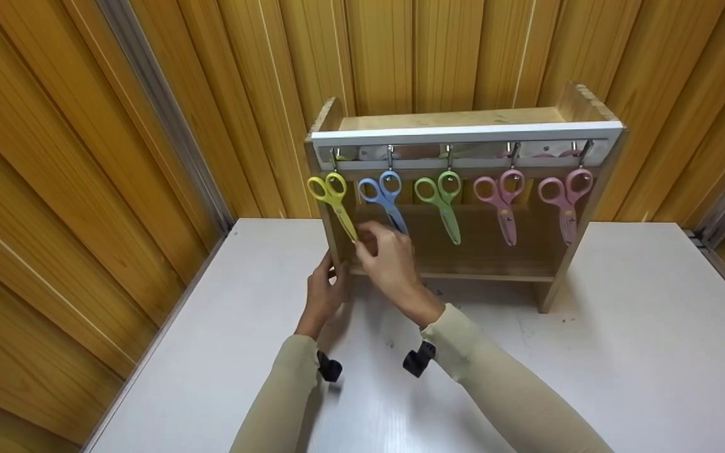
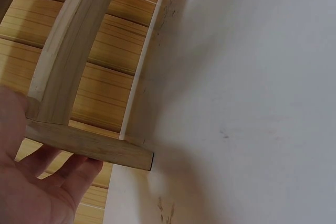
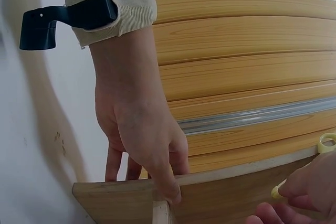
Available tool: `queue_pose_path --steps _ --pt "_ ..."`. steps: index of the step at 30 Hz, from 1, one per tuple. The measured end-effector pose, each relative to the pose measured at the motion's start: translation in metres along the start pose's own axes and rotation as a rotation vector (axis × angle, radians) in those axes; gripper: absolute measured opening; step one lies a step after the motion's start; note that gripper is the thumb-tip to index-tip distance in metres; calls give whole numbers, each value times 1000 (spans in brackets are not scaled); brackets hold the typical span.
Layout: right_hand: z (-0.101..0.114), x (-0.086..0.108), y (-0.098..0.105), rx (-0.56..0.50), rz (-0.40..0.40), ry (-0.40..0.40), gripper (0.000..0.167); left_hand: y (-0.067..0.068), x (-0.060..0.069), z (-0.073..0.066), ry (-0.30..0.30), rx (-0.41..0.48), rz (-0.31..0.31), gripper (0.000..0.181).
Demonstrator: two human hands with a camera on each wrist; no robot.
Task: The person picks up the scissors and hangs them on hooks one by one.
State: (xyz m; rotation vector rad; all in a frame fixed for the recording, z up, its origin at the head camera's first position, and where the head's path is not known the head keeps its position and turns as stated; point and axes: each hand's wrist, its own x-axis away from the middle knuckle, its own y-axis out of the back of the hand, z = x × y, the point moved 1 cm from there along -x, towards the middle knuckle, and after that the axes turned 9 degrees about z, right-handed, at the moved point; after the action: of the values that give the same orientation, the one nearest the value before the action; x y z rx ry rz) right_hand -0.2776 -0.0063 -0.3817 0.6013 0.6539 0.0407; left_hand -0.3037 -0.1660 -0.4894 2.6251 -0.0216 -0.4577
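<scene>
My left hand (image 1: 323, 294) grips the left side panel of a wooden rack (image 1: 485, 277) low down, by its bottom shelf. In the right wrist view its thumb lies on the near side of the panel and the other fingers go behind. With its fingertips my right hand (image 1: 393, 259) pinches the lower end of yellow scissors (image 1: 341, 212), which hang by one handle loop at the leftmost hook. Blue scissors (image 1: 382, 195) hang beside them, their tips hidden behind the right hand. Green scissors (image 1: 444, 204) and two pink scissors (image 1: 504, 204) hang further right.
A metal hook strip (image 1: 413, 151) runs along the rack's top front. The rack stands on a white table (image 1: 243, 327), with wood-patterned walls (image 1: 236, 94) behind and at the left. Black wrist cameras (image 1: 419, 358) sit on both sleeves.
</scene>
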Motion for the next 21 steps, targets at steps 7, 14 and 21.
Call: queue_pose_path --steps 7,14,21 --pt "-3 14 3 42 12 33 26 -4 2 0 13 -30 -4 50" --pt "-10 40 19 32 74 71 33 1 15 -4 59 -144 -16 49" --pt "-32 75 46 31 158 56 34 17 42 -4 103 -300 -45 46"
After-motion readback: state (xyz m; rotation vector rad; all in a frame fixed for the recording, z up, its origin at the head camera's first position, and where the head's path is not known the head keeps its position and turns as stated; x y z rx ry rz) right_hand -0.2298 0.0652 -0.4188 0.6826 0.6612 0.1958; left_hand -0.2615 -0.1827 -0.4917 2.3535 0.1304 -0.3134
